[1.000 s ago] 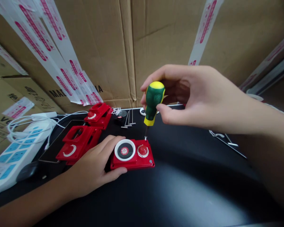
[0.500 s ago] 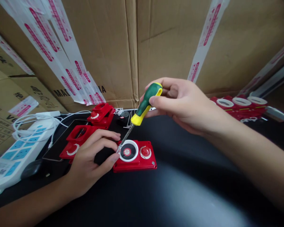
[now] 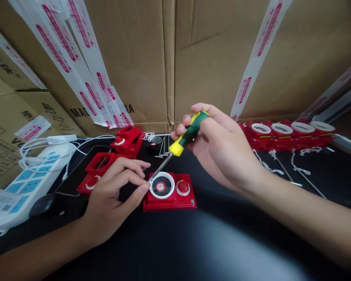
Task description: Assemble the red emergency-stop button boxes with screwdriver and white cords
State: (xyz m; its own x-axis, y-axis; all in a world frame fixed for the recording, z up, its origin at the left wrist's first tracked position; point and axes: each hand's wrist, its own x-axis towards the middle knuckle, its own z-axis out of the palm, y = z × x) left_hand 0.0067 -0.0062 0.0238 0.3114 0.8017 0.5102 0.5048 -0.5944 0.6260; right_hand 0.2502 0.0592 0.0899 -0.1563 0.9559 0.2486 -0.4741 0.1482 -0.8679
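My right hand (image 3: 222,148) is wrapped around the green and yellow handle of a screwdriver (image 3: 177,148). Its metal shaft slants down to the left edge of a red plastic box (image 3: 181,202) lying on the black table. That box carries a white ring with a dark round disc (image 3: 161,186) inside and a red domed button (image 3: 183,187). At the screwdriver's tip, my left hand (image 3: 117,199) pinches with thumb and forefinger; whatever small piece is between them is too small to make out. The other left fingers hang loosely curled above.
Behind my left hand lie more red housings (image 3: 127,141) and a dark flat tray (image 3: 71,181). A white power strip (image 3: 26,187) with cables is at left. Metal pins (image 3: 163,148) lie farther back. Red units with white rings (image 3: 280,134) stand at right, before cardboard boxes (image 3: 134,58).
My right hand has turned on the screwdriver handle, its fingers now wrapped further round with the back of the hand showing. The left hand keeps its pinch. The view has shifted slightly.
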